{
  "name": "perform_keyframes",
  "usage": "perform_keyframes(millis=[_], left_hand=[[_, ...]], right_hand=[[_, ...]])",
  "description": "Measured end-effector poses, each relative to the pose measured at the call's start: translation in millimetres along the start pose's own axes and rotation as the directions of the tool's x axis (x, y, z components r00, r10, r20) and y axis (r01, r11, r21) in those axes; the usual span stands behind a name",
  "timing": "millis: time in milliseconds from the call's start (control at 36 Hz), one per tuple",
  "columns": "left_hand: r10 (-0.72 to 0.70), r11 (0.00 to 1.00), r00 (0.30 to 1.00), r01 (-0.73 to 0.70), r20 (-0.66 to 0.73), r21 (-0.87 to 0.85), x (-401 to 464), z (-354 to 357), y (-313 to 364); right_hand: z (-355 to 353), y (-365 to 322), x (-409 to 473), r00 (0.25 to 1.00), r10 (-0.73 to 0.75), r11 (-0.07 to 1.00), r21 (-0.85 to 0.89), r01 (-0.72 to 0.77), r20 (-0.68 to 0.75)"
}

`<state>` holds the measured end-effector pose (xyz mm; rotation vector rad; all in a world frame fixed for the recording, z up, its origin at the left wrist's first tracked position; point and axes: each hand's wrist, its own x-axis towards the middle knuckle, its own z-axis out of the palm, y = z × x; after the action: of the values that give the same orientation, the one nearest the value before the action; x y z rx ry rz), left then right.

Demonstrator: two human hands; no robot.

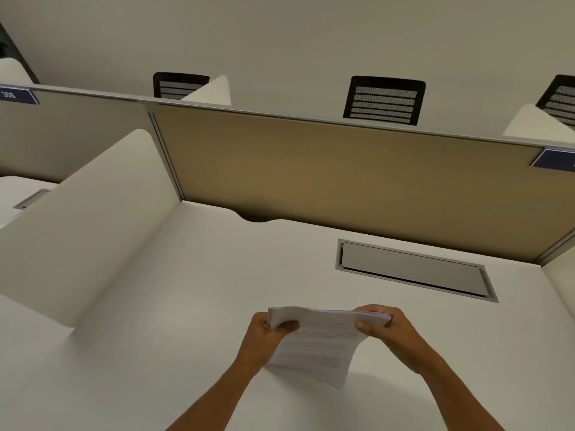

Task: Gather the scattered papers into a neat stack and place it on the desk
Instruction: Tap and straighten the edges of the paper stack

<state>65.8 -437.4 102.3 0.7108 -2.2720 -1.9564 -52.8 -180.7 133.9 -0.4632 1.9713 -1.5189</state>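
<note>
The papers (320, 340) are gathered into one stack, held upright on edge over the near middle of the bench (186, 275). The top edge runs level between the two hands; the sheets hang down from it, printed face toward the camera, with faint lines of text showing. The lower right corner points down toward the bench top; whether the bottom edge touches the surface I cannot tell. The upper edges are nearly flush, with a slight fan of layers at the right end.

The left hand (267, 332) has its grip clenched on the upper left corner of the stack, thumb across the front, fingers behind. The right hand (387, 329) grips the upper right corner the same way, thumb on the front face, fingers wrapped over the end. Both forearms reach in from the bottom of the view.

Beyond the hands, a grey cable hatch (413, 270) is set flush in the bench, lid closed. A tan partition (326, 181) stands along the back edge, with a dark notch at its foot. A white side divider (93, 219) rises on the left. Behind the partition, three black mesh chair backs (385, 101) show against a pale wall
</note>
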Motion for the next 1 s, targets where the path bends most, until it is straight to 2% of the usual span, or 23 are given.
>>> perform_keyframes(millis=[83, 278, 583, 694, 750, 889, 1000], left_hand=[[-0.006, 1.0, 1.0, 0.006, -0.009, -0.021, 2.2, -2.6, -1.9], [0.026, 0.999, 1.0, -0.026, -0.005, -0.019, 3.7, -8.3, 0.3], [0.063, 0.997, 0.99, -0.068, -0.127, -0.034, 3.7, -14.6, -10.7], [0.025, 0.997, 0.987, -0.036, -0.158, -0.066, -1.4, -16.2, -25.6], [0.019, 0.997, 0.992, -0.029, -0.128, -0.078, -2.9, -17.8, -29.4], [-0.033, 0.996, 0.994, 0.024, -0.106, -0.084, -1.5, -19.5, -39.8], [-0.024, 0.995, 0.993, 0.012, -0.116, -0.103, 0.6, -17.7, -38.0]], right_hand=[[10.4, 18.1, 0.4, 1.0, -0.014, 0.999, 0.05, 0.015, -0.016], [28.2, 28.4, 13.1, 0.99, -0.078, 0.997, -0.005, 0.078, -0.122], [59.4, 30.5, 6.8, 0.956, -0.086, 0.991, 0.072, 0.111, -0.281], [67.9, 44.6, 5.9, 0.967, -0.012, 0.992, 0.115, 0.043, -0.256], [71.4, 51.4, 7.5, 0.968, 0.013, 0.991, 0.131, 0.02, -0.25], [78.2, 56.3, 12.5, 0.973, 0.021, 0.991, 0.136, 0.01, -0.229], [76.4, 56.6, 16.1, 0.974, 0.03, 0.991, 0.132, 0.001, -0.227]])
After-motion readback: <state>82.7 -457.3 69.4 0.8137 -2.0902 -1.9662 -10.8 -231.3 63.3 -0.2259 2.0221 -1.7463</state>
